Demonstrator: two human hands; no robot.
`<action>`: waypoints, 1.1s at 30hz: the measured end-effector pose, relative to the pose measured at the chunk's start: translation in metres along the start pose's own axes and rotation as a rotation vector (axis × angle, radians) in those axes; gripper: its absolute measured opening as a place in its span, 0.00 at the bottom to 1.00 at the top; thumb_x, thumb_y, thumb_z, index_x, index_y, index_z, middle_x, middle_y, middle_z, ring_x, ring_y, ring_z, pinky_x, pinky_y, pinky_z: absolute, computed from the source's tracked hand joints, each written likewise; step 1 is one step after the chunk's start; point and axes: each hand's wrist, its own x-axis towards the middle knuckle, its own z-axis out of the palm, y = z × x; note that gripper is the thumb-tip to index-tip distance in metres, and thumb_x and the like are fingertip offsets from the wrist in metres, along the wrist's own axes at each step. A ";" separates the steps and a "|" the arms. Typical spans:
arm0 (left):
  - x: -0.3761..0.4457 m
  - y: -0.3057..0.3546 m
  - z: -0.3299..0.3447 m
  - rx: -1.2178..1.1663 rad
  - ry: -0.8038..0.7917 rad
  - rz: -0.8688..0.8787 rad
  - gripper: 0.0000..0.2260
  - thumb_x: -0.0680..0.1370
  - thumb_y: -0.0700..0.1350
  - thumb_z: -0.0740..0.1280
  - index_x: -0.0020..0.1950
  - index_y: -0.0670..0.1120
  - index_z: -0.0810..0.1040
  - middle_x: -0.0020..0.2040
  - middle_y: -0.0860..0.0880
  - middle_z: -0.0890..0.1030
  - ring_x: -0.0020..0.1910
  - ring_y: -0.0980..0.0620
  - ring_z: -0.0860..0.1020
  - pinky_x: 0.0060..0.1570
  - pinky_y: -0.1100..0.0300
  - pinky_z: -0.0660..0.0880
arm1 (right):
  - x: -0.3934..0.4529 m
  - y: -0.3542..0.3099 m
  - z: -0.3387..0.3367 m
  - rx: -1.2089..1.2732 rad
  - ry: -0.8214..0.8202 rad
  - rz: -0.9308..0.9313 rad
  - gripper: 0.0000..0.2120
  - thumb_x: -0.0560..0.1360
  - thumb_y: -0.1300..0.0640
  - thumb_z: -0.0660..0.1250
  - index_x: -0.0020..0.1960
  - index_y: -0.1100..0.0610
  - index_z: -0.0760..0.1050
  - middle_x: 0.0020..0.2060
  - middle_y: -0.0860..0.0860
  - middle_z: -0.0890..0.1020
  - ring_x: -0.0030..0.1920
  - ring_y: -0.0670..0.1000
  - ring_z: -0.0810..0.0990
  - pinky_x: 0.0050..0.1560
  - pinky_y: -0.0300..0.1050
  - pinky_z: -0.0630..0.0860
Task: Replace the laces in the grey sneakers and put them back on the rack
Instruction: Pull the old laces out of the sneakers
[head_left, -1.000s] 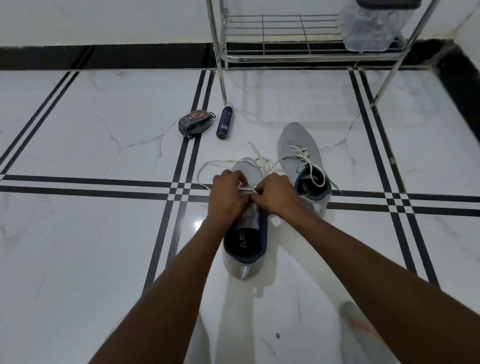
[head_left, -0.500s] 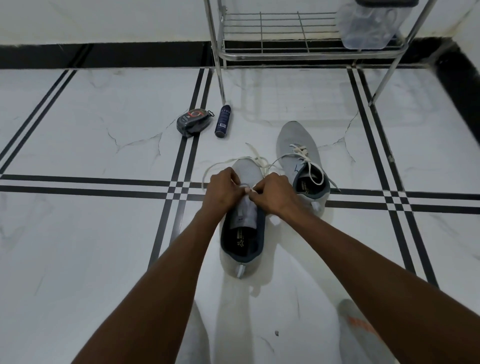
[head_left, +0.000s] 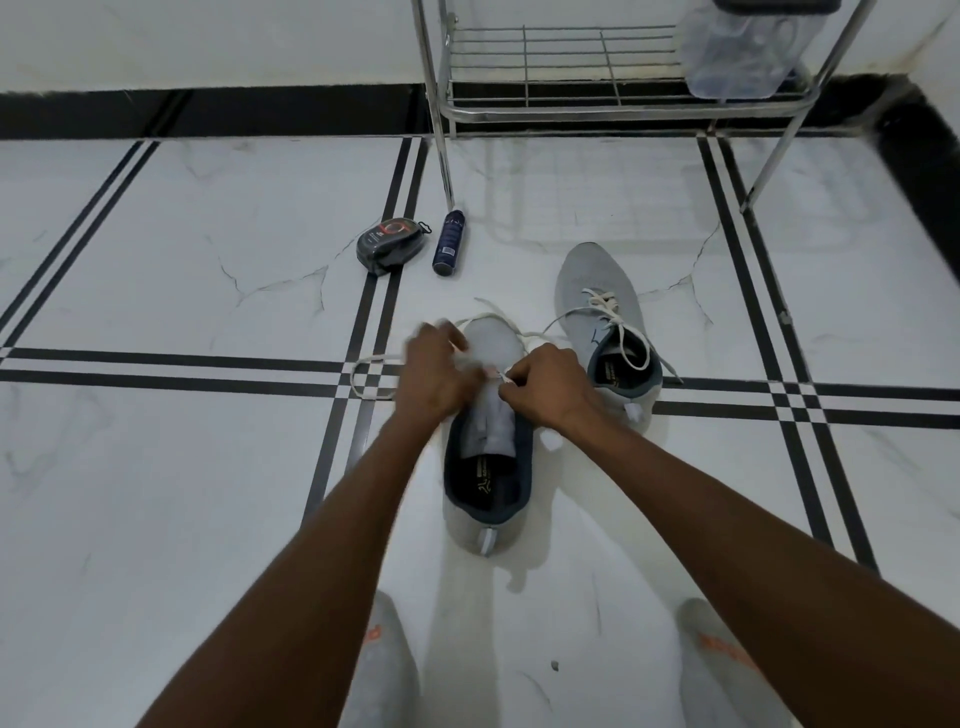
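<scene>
Two grey sneakers sit on the white tiled floor (head_left: 156, 493) in front of a metal rack (head_left: 571, 104). The near sneaker (head_left: 488, 467) lies with its heel toward the person and its toe toward the rack. Both hands work over its tongue. The right hand (head_left: 550, 387) has its fingers curled, pinching the white lace (head_left: 374, 358) at the eyelets. The left hand (head_left: 434, 371) is blurred; it lies on the left side of the shoe, and I cannot tell whether it grips the lace. A loose loop of that lace trails out over the floor to the left.

The far sneaker (head_left: 597, 296) stands just beyond and to the right, its own lace threaded with loose ends.

Near the rack's left leg lie a dark spray can (head_left: 451, 241) and a small dark pouch (head_left: 392, 244) side by side. A clear container (head_left: 743, 52) stands on the rack's lowest shelf.
</scene>
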 end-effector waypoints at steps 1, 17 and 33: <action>-0.002 0.001 0.012 0.052 -0.116 0.025 0.17 0.72 0.48 0.76 0.56 0.45 0.76 0.55 0.45 0.74 0.58 0.44 0.72 0.51 0.55 0.68 | 0.000 -0.001 -0.001 -0.008 -0.008 0.004 0.11 0.71 0.55 0.69 0.33 0.60 0.82 0.29 0.57 0.80 0.36 0.57 0.80 0.36 0.48 0.78; 0.002 -0.016 -0.013 -0.161 0.438 -0.230 0.10 0.77 0.43 0.71 0.56 0.44 0.74 0.55 0.45 0.79 0.56 0.45 0.78 0.50 0.54 0.72 | -0.004 0.002 -0.001 0.006 -0.015 0.046 0.15 0.71 0.56 0.68 0.27 0.58 0.73 0.25 0.54 0.74 0.33 0.56 0.77 0.30 0.41 0.65; -0.002 0.003 0.021 -0.043 0.061 -0.040 0.08 0.74 0.42 0.75 0.41 0.39 0.80 0.39 0.45 0.81 0.40 0.49 0.78 0.36 0.60 0.68 | -0.002 0.003 0.001 -0.007 -0.011 0.029 0.16 0.73 0.52 0.68 0.30 0.60 0.77 0.27 0.55 0.76 0.37 0.59 0.79 0.34 0.46 0.72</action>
